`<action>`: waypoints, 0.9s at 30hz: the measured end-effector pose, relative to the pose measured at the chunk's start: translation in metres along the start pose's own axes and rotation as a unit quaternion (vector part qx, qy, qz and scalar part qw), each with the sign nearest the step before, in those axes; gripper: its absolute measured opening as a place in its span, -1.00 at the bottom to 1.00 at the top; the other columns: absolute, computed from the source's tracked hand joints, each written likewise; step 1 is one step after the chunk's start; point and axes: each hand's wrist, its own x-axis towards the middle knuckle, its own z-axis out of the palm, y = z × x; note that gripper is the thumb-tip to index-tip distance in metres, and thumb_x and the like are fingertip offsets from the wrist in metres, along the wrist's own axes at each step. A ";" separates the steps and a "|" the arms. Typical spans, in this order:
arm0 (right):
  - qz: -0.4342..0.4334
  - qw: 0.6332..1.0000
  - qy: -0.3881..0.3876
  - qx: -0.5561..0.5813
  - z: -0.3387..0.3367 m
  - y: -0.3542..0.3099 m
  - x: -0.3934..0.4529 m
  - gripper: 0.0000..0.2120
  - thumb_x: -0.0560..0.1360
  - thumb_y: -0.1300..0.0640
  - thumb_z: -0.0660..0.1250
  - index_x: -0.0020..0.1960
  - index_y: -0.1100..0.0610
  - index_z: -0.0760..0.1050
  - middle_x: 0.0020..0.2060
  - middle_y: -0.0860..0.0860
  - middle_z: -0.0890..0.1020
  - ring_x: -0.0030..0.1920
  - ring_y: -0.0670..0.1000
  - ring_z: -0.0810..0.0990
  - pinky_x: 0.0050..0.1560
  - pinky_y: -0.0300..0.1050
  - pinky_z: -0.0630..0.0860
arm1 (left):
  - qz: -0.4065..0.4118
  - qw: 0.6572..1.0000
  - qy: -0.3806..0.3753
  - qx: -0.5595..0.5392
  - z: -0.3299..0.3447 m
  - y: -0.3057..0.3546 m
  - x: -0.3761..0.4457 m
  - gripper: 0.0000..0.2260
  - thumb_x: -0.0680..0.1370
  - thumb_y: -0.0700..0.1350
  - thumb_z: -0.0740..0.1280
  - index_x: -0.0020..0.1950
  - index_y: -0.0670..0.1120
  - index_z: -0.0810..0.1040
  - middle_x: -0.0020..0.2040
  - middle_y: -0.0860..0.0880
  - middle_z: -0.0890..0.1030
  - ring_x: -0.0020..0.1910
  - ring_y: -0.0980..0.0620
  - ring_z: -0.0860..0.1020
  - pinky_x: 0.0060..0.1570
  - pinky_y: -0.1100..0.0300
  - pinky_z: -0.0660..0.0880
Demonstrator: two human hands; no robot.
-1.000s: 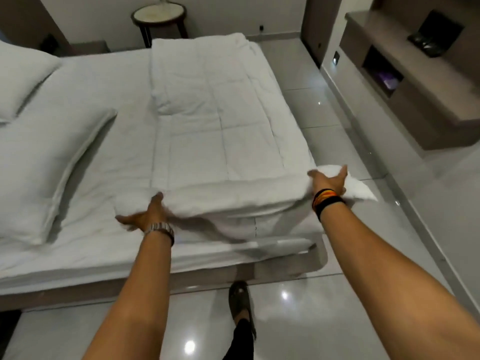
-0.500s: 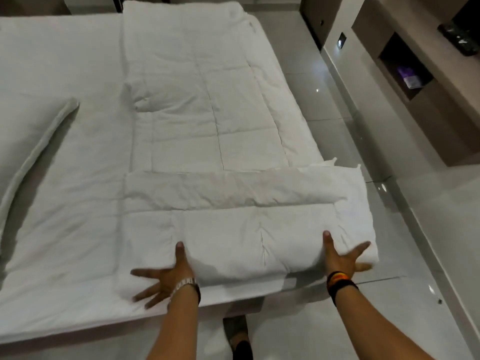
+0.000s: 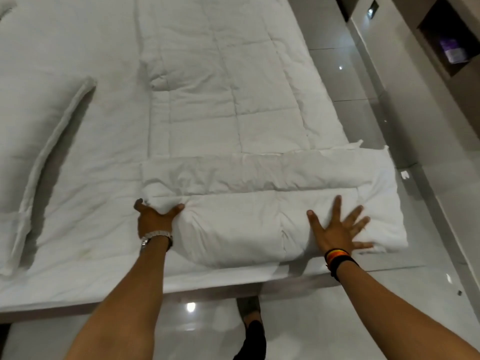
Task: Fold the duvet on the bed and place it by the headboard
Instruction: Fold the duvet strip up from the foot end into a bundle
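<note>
pillow [image 3: 39, 141] lies far left of both hands, flat on the bed [image 3: 85, 229], well apart from the work.

left hand [image 3: 155, 219]: thumb and forefinger spread into a v, clamped around the near-left corner of the folded band; other fingers hidden under the cloth, cannot tell their pose. half a second ago this hand lay flat and splayed just below the fold; it has now moved up to the corner and taken hold.

duvet [image 3: 233, 100]: a long strip running away from the fingertips toward the far end of the bed, with its near end turned over into a thick band lying between the two hands. a second ago that end was only being lifted.

right hand [image 3: 337, 227]: palm down, fingers fanned wide, pressing the band's right part; the band's right end overhangs the bed edge beyond the fingertips.

judgement: first fold is set; more folds and the carry to the headboard remain.
</note>
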 end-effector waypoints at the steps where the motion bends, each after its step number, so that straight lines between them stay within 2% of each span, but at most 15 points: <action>1: -0.008 1.000 -0.001 0.005 -0.002 0.002 -0.002 -0.08 0.41 -0.60 0.10 0.61 -0.37 -0.26 0.64 0.04 -0.36 0.62 0.20 -0.39 0.38 0.66 -0.28 | 0.010 1.000 0.014 -0.005 -0.006 -0.004 0.001 0.05 0.16 0.25 0.70 0.48 -0.01 0.23 0.32 -0.26 0.58 0.26 -0.29 0.57 0.18 -0.11 0.53; 3: -0.046 0.999 0.014 0.023 -0.003 0.009 -0.007 -0.11 0.46 -0.56 0.15 0.62 -0.36 -0.20 0.66 0.02 -0.32 0.63 0.14 -0.36 0.40 0.59 -0.31 | 0.012 0.998 0.054 -0.011 -0.018 -0.014 0.002 -0.02 0.12 0.30 0.67 0.38 0.05 0.28 0.22 -0.28 0.63 0.18 -0.31 0.61 0.10 -0.13 0.53; 5: -0.065 0.996 0.044 0.037 0.001 0.021 -0.013 -0.13 0.47 -0.53 0.19 0.63 -0.35 -0.15 0.66 0.01 -0.32 0.64 0.07 -0.34 0.44 0.53 -0.30 | -0.026 0.996 0.082 -0.016 -0.024 -0.023 -0.002 0.05 0.09 0.37 0.65 0.43 0.09 0.24 0.24 -0.31 0.60 0.20 -0.36 0.59 0.15 -0.23 0.53; 7: -0.007 0.994 0.072 0.087 0.005 0.034 -0.018 -0.07 0.42 -0.55 0.22 0.63 -0.35 -0.14 0.64 0.03 -0.38 0.62 0.09 -0.40 0.46 0.58 -0.21 | -0.071 0.992 0.101 -0.012 -0.020 -0.033 -0.017 0.19 0.09 0.47 0.57 0.56 0.03 0.16 0.35 -0.34 0.52 0.32 -0.39 0.50 0.30 -0.30 0.42; 9: 0.105 0.970 0.099 0.196 0.004 0.042 -0.019 0.03 0.37 -0.53 0.31 0.62 -0.36 -0.21 0.61 0.09 -0.43 0.61 0.25 -0.41 0.44 0.62 -0.07 | -0.083 0.986 0.144 -0.016 -0.007 -0.042 -0.045 0.30 0.11 0.60 0.39 0.66 -0.06 0.07 0.54 -0.33 0.31 0.53 -0.38 0.25 0.47 -0.31 0.15; 11: 0.182 0.932 0.088 0.299 0.001 0.046 -0.017 0.15 0.33 -0.49 0.42 0.61 -0.37 -0.29 0.59 0.18 -0.45 0.60 0.41 -0.30 0.48 0.52 0.02 | -0.113 0.976 0.174 -0.065 0.016 -0.045 -0.084 0.20 0.25 0.58 0.35 0.70 0.04 -0.05 0.67 -0.25 0.01 0.63 -0.35 -0.02 0.51 -0.33 0.00; 13: 0.184 0.910 0.061 0.368 0.001 0.045 -0.011 0.24 0.28 -0.44 0.51 0.60 -0.36 -0.35 0.60 0.24 -0.41 0.61 0.43 -0.05 0.53 0.38 0.14 | -0.179 0.964 0.141 -0.136 0.044 -0.040 -0.121 0.16 0.30 0.50 0.44 0.68 0.20 -0.17 0.68 -0.21 -0.22 0.63 -0.39 -0.14 0.50 -0.40 -0.02; 14: 0.178 0.899 0.051 0.396 0.001 0.042 -0.007 0.28 0.27 -0.40 0.55 0.60 -0.36 -0.36 0.60 0.28 -0.36 0.60 0.42 0.07 0.53 0.32 0.20 | -0.217 0.954 0.114 -0.173 0.057 -0.034 -0.135 0.18 0.29 0.48 0.47 0.66 0.26 -0.22 0.67 -0.22 -0.27 0.62 -0.42 -0.15 0.49 -0.43 -0.01; 16: 0.174 0.886 0.057 0.426 0.005 0.030 0.004 0.35 0.23 -0.32 0.63 0.60 -0.34 -0.35 0.61 0.34 -0.22 0.55 0.40 0.23 0.49 0.28 0.28 | -0.267 0.935 0.077 -0.221 0.080 -0.020 -0.149 0.26 0.23 0.48 0.51 0.62 0.31 -0.31 0.66 -0.31 -0.18 0.61 -0.45 -0.07 0.51 -0.43 0.02; 18: 0.163 0.879 0.092 0.438 0.011 0.017 0.015 0.37 0.21 -0.24 0.68 0.61 -0.35 -0.30 0.59 0.39 -0.10 0.49 0.40 0.32 0.42 0.24 0.35 | -0.283 0.929 0.077 -0.227 0.097 -0.010 -0.144 0.32 0.17 0.49 0.53 0.61 0.31 -0.35 0.62 -0.36 0.02 0.56 -0.44 0.14 0.48 -0.39 0.16; 21: 0.152 0.873 0.123 0.447 0.021 0.009 0.028 0.34 0.23 -0.08 0.72 0.63 -0.36 -0.22 0.58 0.41 -0.09 0.52 0.40 0.26 0.41 0.21 0.35 | -0.279 0.926 0.096 -0.236 0.107 -0.003 -0.123 0.36 0.14 0.39 0.63 0.59 0.35 -0.32 0.61 -0.31 0.09 0.50 -0.37 0.30 0.41 -0.34 0.25; 24: 0.147 0.861 0.125 0.470 0.024 0.016 0.030 0.27 0.27 0.07 0.71 0.63 -0.34 -0.11 0.59 0.36 0.06 0.54 0.33 0.26 0.44 0.18 0.32 | -0.219 0.914 0.112 -0.323 0.099 -0.011 -0.112 0.23 0.21 0.03 0.73 0.63 0.27 -0.04 0.59 -0.19 0.22 0.40 -0.20 0.44 0.30 -0.06 0.37; 25: 0.134 0.858 0.127 0.479 0.024 0.019 0.026 0.24 0.28 0.11 0.70 0.64 -0.31 -0.06 0.58 0.32 0.16 0.53 0.29 0.29 0.45 0.13 0.32 | -0.202 0.913 0.119 -0.334 0.092 -0.016 -0.114 0.15 0.24 -0.05 0.72 0.62 0.22 0.05 0.55 -0.15 0.28 0.34 -0.16 0.47 0.24 0.03 0.38; 27: 0.102 0.855 0.131 0.492 0.023 0.026 0.015 0.18 0.30 0.18 0.68 0.64 -0.27 0.02 0.54 0.20 0.33 0.47 0.21 0.40 0.44 0.02 0.35 | -0.180 0.916 0.128 -0.334 0.079 -0.025 -0.124 0.02 0.28 -0.12 0.70 0.57 0.15 0.18 0.48 -0.11 0.39 0.29 -0.14 0.51 0.23 0.11 0.40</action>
